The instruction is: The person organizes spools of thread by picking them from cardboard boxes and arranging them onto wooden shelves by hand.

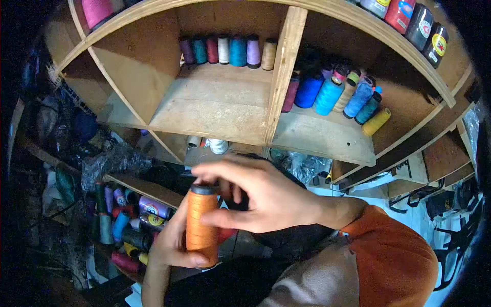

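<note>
An orange spool of thread (pixel 201 225) with a black top end stands nearly upright in front of me. My left hand (pixel 171 245) is closed around its lower part, the thumb across the front near the base. Over the spool's upper end reaches my right hand (pixel 255 192), its fingers apart and bent above and behind the black end. The right thumb lies in front of the orange thread; whether it presses on it I cannot tell. Some of the right fingertips are hidden or slightly blurred.
Ahead is a wooden shelf (pixel 212 115) with a row of thread spools (pixel 223 49) on the left and more spools (pixel 327 95) on the right. Below left lies a pile of mixed spools (pixel 121 225). Clear plastic wrapping (pixel 307 166) shows under the shelf.
</note>
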Tool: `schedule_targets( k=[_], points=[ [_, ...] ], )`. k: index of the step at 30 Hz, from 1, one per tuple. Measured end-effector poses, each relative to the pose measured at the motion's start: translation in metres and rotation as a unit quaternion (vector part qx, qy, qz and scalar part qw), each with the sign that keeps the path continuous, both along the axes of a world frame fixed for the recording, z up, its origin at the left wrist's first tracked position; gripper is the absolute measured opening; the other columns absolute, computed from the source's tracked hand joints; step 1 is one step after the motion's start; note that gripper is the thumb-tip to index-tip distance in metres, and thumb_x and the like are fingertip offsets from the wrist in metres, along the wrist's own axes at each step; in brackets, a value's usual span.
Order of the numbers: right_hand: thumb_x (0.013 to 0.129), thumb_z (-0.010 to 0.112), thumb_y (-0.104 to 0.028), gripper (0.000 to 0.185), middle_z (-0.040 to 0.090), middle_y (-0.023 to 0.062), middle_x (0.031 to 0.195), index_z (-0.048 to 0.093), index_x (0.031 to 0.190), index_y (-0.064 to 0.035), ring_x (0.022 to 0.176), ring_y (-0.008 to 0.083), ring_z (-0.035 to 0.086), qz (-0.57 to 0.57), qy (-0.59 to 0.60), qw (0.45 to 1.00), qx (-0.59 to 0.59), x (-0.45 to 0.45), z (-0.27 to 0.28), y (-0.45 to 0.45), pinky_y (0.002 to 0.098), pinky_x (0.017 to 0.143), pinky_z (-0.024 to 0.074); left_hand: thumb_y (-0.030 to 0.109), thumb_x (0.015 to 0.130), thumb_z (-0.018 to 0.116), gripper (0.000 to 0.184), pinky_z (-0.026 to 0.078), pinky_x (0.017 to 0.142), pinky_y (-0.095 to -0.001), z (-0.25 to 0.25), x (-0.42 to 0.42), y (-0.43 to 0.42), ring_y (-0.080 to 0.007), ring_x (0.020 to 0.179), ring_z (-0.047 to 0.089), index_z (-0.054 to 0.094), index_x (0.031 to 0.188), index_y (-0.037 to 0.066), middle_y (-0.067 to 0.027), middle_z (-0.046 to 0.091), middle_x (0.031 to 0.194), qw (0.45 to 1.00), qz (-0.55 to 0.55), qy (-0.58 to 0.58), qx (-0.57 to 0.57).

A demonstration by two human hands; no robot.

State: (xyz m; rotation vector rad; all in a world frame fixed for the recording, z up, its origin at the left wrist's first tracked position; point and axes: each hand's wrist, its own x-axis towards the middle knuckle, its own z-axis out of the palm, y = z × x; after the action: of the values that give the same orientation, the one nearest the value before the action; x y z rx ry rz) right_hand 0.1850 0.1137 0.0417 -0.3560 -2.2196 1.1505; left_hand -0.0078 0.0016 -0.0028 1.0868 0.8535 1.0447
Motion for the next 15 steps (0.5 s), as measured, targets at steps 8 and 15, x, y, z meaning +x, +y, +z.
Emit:
schedule_targets(
  k=[8,15],
  points=[
    [0.068,0.081,-0.020,0.048,0.060,0.0034,0.093,0.056,0.106,-0.0040,0.091,0.0137,0.057,0.183,0.086,0.896,-0.397,0.004,-0.005,0.019,0.0285,0.081,0.0465,0.080,0.070,0.047,0.118,0.029,0.106,-0.0372,0.005,0.007,0.000,-0.0259,0.129,0.038,0.017,0.142,-0.008,-0.0210,0.033,0.142,0.997,0.073,-0.019,0.027],
    [0.065,0.079,-0.006,0.051,0.057,0.0043,0.100,0.057,0.111,-0.0023,0.096,0.0137,0.057,-0.145,0.078,0.986,-0.025,0.128,0.056,0.093,0.0269,0.083,0.0474,0.031,0.074,0.072,0.096,0.052,0.064,-0.0291,0.014,-0.002,-0.003,-0.0241,0.084,0.064,0.014,0.145,0.000,-0.0194,0.060,0.105,0.976,0.212,-0.014,0.050]
  ],
)
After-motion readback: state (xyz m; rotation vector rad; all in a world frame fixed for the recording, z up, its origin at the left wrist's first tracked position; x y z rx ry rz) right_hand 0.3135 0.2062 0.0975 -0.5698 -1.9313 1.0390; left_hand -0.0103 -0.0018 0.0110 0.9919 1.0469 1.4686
